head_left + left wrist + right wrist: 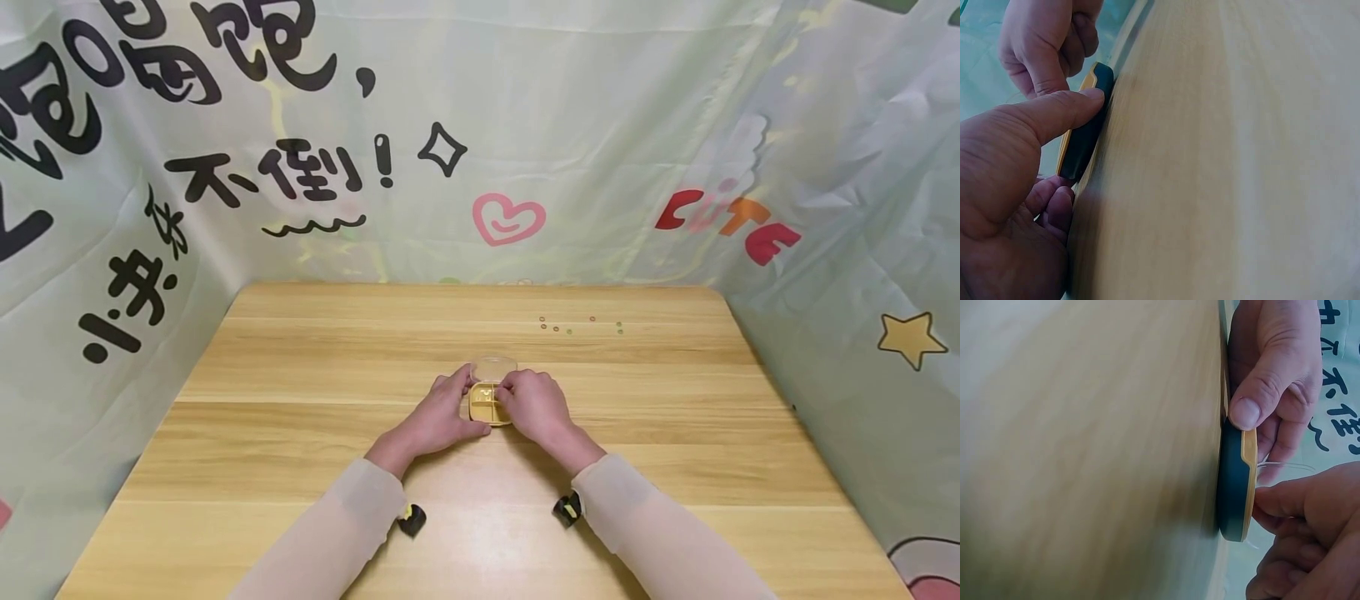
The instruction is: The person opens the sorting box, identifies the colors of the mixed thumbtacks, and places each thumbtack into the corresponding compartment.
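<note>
The box (482, 412) is gripped on the table (300, 375) by the left hand (442, 417), thumb at its near edge, fingers at its far left. The right hand (537, 407) is bent over its right side; whether anything is pinched cannot be told. The clear lid (495, 367) is swung open behind. Farther back, small rings (556, 329) are scattered.

1. A cloth-walled work booth (840, 275); the wider building cannot be told.
2. Pale-green printed fabric sheets (600, 108) hang at nine, twelve and three o'clock.
3. Bold black Chinese lettering (198, 162) marks ten o'clock.
4. A light-brown wood-grain tabletop (480, 517) fills six o'clock.
</note>
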The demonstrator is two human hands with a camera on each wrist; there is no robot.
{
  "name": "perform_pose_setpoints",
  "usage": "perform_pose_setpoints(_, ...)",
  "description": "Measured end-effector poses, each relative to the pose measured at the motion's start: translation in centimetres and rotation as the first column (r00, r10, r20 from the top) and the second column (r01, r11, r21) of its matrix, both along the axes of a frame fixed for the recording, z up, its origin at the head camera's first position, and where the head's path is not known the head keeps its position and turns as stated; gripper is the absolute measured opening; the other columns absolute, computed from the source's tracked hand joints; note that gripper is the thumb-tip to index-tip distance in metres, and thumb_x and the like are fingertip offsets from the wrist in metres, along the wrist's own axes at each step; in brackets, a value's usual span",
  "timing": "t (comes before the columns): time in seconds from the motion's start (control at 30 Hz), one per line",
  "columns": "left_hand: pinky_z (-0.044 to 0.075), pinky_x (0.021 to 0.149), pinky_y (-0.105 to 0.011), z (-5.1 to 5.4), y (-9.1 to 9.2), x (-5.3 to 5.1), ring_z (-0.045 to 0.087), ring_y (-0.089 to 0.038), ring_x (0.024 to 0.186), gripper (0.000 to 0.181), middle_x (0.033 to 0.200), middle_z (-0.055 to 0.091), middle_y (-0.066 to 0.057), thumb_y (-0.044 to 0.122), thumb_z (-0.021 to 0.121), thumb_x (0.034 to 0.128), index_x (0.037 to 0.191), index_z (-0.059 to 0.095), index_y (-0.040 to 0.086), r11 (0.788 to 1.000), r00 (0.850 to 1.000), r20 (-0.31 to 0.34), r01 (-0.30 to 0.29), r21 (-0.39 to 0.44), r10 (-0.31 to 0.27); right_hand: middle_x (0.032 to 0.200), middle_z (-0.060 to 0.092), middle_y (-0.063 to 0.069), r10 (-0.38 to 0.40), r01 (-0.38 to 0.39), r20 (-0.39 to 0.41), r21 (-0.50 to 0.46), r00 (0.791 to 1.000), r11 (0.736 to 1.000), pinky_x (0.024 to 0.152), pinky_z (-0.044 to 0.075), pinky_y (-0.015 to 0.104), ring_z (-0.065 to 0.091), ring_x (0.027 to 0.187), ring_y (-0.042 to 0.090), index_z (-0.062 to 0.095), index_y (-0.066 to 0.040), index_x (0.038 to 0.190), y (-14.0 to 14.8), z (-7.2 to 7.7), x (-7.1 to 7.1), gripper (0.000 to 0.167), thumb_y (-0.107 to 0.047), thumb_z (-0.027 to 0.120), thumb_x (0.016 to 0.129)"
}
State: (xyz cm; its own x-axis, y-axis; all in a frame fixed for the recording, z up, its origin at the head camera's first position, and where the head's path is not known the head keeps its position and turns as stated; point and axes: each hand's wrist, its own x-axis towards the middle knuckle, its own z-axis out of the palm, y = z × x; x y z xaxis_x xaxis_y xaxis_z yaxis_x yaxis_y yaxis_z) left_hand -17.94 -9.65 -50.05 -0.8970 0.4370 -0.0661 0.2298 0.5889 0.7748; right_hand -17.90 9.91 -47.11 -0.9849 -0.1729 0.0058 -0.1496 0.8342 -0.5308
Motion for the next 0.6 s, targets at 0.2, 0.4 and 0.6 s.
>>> perform_pose_setpoints(0.2, 0.042, 0.117, -0.049, 0.13, 0.02, 0.02, 0.045, -0.028, 0.138, 0.1, 0.146, 0.058, -0.006, 0.031, 0.09, 0.0849, 0.163, 0.032, 0.009, 1.0, 1.0, 0.005, -0.002, 0.001, 0.002, 0.071, 0.07, -0.002, 0.002, -0.002, -0.007, 0.01, 1.0, 1.0, 0.05, 0.043, 0.027, 0.056, 0.056, 0.012, 0.079, -0.009, 0.086, -0.08, -0.21, -0.04, 0.017, -0.017, 0.071, 0.1)
perform_pose_setpoints(0.4, 0.042, 0.117, -0.049, 0.15, 0.03, 0.01, 0.045, -0.028, 0.138, 0.098, 0.144, 0.059, -0.005, 0.031, 0.09, 0.0845, 0.162, 0.033, 0.01, 1.0, 1.0, 0.005, -0.002, 0.005, 0.002, 0.067, 0.067, -0.004, 0.007, -0.007, -0.007, 0.012, 1.0, 1.0, 0.049, 0.043, 0.027, 0.054, 0.054, 0.012, 0.079, -0.009, 0.086, -0.1, -0.37, -0.12, 0.018, -0.017, 0.072, 0.1)
perform_pose_setpoints(0.6, 0.042, 0.117, -0.049, 0.17, 0.05, -0.01, 0.045, -0.029, 0.14, 0.1, 0.146, 0.058, -0.005, 0.031, 0.09, 0.0845, 0.163, 0.032, 0.01, 1.0, 1.0, 0.009, -0.002, -0.001, 0.002, 0.066, 0.066, -0.004, 0.003, -0.003, 0.006, 0.0, 1.0, 1.0, 0.05, 0.043, 0.027, 0.054, 0.055, 0.013, 0.078, -0.01, 0.085, -0.04, -0.35, -0.08, 0.019, -0.017, 0.071, 0.1)
